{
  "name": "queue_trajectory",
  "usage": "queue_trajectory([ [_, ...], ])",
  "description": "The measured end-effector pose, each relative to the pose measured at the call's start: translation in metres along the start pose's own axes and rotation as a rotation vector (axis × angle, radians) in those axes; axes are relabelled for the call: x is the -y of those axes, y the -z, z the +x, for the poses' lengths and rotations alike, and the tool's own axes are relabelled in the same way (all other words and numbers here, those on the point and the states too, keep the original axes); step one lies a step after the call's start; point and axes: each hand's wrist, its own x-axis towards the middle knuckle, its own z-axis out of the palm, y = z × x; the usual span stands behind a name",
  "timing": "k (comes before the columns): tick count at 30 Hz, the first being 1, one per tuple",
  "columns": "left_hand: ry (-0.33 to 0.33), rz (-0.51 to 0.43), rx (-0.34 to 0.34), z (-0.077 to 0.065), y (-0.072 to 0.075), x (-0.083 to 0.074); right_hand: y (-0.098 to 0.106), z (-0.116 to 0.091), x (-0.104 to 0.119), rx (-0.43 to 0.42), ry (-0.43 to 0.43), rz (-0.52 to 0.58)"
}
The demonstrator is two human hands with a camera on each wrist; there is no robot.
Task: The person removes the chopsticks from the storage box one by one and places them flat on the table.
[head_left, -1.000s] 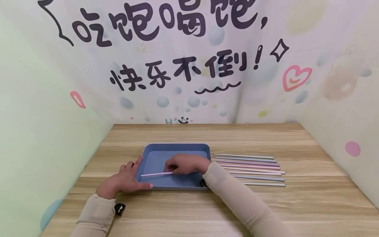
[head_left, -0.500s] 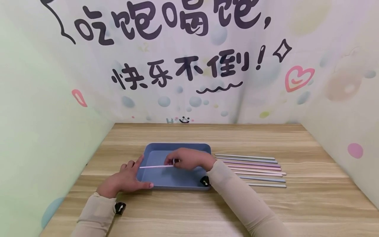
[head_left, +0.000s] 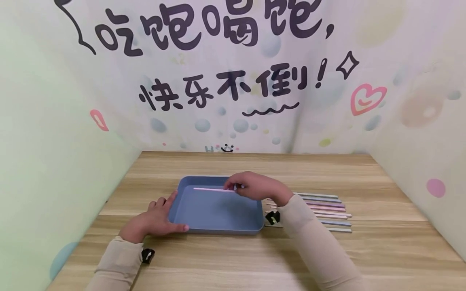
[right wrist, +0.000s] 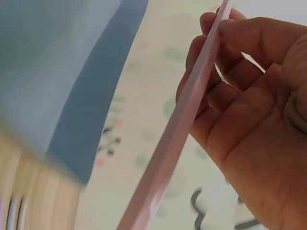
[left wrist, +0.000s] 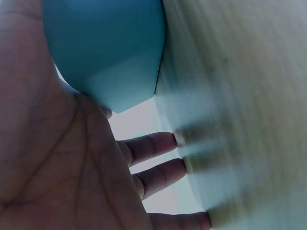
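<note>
A pink chopstick (head_left: 212,189) is pinched between the thumb and fingers of my right hand (head_left: 255,186). It is held nearly level over the back half of a blue rectangular tray (head_left: 218,231). The right wrist view shows the chopstick (right wrist: 180,122) running past the fingertips, its thicker end toward the camera. My left hand (head_left: 156,218) rests against the tray's left side, thumb at the front-left corner and index finger along the left rim. Its other fingers (left wrist: 158,175) stretch out to the tabletop in the left wrist view.
To the right of the tray, several pastel chopsticks (head_left: 333,210) lie side by side on the wooden table (head_left: 225,258), partly behind the right forearm. A printed cloth wall (head_left: 204,133) stands at the table's back, with side walls left and right.
My right hand has lifted the pink chopstick and carried it toward the back, then right, with its wrist now past the tray's right rim. The left hand stays put.
</note>
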Motion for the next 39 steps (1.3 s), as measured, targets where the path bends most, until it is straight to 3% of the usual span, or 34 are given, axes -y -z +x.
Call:
queue_trajectory([
  [15,-0.005,-0.002,0.017,0.000,-0.001,0.000,0.031,-0.086,-0.075,-0.071,-0.153,-0.011],
  [20,-0.006,-0.003,0.018,-0.002,0.000,0.000,0.039,-0.108,-0.098,-0.049,-0.232,-0.007],
  [24,-0.009,-0.008,0.015,-0.001,0.000,0.000,0.042,-0.117,-0.115,-0.011,-0.302,0.001],
  [39,-0.011,0.000,0.015,0.001,0.000,0.000,0.038,-0.121,-0.154,0.038,-0.401,0.085],
])
